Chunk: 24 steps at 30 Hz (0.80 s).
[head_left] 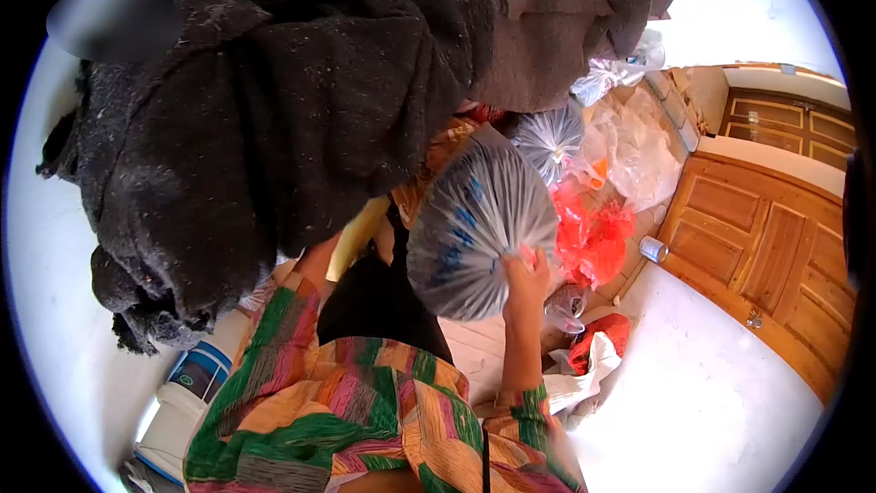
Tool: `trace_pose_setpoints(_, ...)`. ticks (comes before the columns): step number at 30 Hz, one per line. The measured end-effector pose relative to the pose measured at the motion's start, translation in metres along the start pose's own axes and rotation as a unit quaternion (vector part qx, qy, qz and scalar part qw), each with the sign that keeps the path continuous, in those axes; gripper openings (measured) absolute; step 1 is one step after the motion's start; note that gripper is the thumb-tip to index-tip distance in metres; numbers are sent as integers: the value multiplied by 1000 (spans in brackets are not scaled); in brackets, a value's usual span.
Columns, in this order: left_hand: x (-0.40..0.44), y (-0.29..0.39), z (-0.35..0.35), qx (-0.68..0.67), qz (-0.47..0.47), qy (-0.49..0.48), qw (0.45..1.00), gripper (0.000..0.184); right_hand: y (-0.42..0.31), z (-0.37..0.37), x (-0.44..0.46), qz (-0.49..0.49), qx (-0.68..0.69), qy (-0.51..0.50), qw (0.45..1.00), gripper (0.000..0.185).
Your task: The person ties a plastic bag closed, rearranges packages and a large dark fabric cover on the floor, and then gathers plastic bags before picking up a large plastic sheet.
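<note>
My right hand (525,276) is closed round the gathered neck of a full, translucent grey plastic bag (479,210) with blue print on it. The bag hangs in front of my body, beside a large dark brown woollen blanket (301,119). Heaped high, the blanket fills the upper left and middle of the view. My left forearm (317,265) reaches up under the blanket's lower edge. The cloth hides my left hand, so its fingers do not show.
Beyond the bag lie another tied grey bag (549,141), red plastic bags (593,233) and clear plastic sheeting (639,151). A can (653,249) stands by the wooden door (757,256). A white sack (593,370) with red contents is at lower right; a paint bucket (198,374) is at left.
</note>
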<state>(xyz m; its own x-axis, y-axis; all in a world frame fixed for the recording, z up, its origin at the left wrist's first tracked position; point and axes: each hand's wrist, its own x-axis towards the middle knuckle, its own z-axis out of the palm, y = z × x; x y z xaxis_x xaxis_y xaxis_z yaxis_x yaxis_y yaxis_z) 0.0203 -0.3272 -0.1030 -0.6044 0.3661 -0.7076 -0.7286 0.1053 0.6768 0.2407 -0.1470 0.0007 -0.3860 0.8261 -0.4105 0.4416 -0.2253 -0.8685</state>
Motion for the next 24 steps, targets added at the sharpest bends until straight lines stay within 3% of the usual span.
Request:
trace_pose_setpoints(6,-52,146,-44,-88,282,39,955,54,-36,55,4,44,155,-19,987,15)
trace_pose_setpoints(8,-48,179,-49,-53,318,2,947,51,-28,55,9,43,189,-14,981,18)
trace_pose_setpoints(10,-24,179,-50,52,318,-54,945,44,-21,66,14,36,227,-17,973,22)
trace_pose_setpoints(12,-4,151,-40,3,191,-138,972,41,-10,93,12,72,193,-38,978,28)
trace_pose_setpoints(13,7,120,-37,121,148,-127,973,41,24,109,26,65,153,-70,984,27)
trace_pose_setpoints(14,10,100,-30,57,21,-121,991,42,51,125,41,55,114,-97,987,26)
trace_pose_setpoints(15,20,66,-33,70,46,-165,983,42,46,142,35,71,86,-117,987,26)
trace_pose_setpoints(16,5,64,-26,119,-3,-168,979,48,39,157,31,89,57,-136,985,27)
trace_pose_setpoints(17,24,20,-49,171,-33,-194,965,55,38,165,37,87,58,-133,986,27)
trace_pose_setpoints(18,16,22,-46,172,-34,-195,965,55,40,177,47,38,24,-112,993,30)
trace_pose_setpoints(19,6,25,-42,197,-44,-134,970,55,40,186,56,-11,-10,-92,996,33)
trace_pose_setpoints(21,7,8,-48,234,-71,-45,969,53,33,191,69,-16,-54,-80,995,35)
trace_pose_setpoints(24,-32,6,-60,343,30,-94,934,47,16,195,89,-44,-163,-71,983,39)
